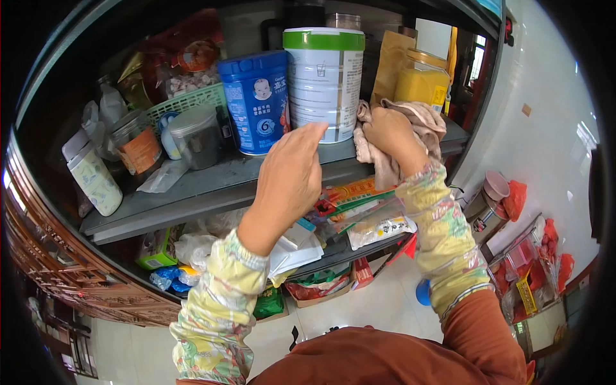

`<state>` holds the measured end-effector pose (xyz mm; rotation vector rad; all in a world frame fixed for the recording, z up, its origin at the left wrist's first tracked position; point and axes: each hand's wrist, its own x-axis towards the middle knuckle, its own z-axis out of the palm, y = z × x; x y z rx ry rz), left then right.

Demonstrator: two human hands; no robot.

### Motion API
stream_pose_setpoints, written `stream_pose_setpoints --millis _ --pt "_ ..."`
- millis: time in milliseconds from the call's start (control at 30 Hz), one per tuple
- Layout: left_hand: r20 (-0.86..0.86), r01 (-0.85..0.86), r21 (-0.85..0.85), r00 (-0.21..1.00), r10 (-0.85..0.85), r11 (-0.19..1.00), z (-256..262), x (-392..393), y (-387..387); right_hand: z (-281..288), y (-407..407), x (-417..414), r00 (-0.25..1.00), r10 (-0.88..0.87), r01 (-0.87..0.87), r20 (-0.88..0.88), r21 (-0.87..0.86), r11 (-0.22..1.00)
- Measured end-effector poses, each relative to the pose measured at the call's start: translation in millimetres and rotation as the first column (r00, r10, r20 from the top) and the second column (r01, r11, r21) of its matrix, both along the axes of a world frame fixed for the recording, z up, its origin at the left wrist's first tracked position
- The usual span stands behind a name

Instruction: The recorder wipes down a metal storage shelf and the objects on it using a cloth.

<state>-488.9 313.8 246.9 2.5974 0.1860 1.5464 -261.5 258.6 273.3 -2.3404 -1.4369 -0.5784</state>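
My right hand [387, 132] is closed on a crumpled pinkish-beige cloth [426, 120] at the right end of a dark shelf [192, 192]. My left hand [293, 168] is raised at the shelf's front edge, its fingers together and pointing towards a tall white can with a green rim [322, 82]; whether it touches the can I cannot tell. A blue canister [253, 106] stands just left of the white can. Behind the cloth are a yellow-filled jar [421, 79] with a golden lid and a brown paper pouch [390, 62].
On the shelf's left stand a patterned flask [92, 175], an orange-labelled jar [137, 144], a grey-lidded jar [195, 134] and a green plastic basket [185, 98]. The lower shelf holds packets [380, 230], papers and plastic bags [195, 248]. A white wall [544, 130] rises at right.
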Motion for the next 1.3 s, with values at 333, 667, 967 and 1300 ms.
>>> stream_pose_setpoints --millis 333,667,967,1300 --pt "-0.156 0.034 -0.203 0.985 -0.067 0.979 29.3 36.0 17.2 -38.4 -40.0 -39.0 0.983 0.118 -0.181 0.143 0.599 0.78" --pt "0.089 0.247 -0.099 0.967 -0.239 0.964 22.2 1.0 9.9 -15.4 -38.3 -80.3 0.914 0.403 -0.382 0.036 0.405 0.831" --pt "0.285 -0.125 -0.02 0.95 0.126 0.992 -47.8 -133.6 10.1 -13.7 -5.6 -152.2 0.842 0.529 -0.528 0.107 0.369 0.765" --pt "0.225 -0.32 -0.073 0.917 0.328 0.945 -60.8 -152.0 -7.9 -18.7 47.9 -245.2 0.626 0.779 -0.674 -0.04 0.475 0.566"
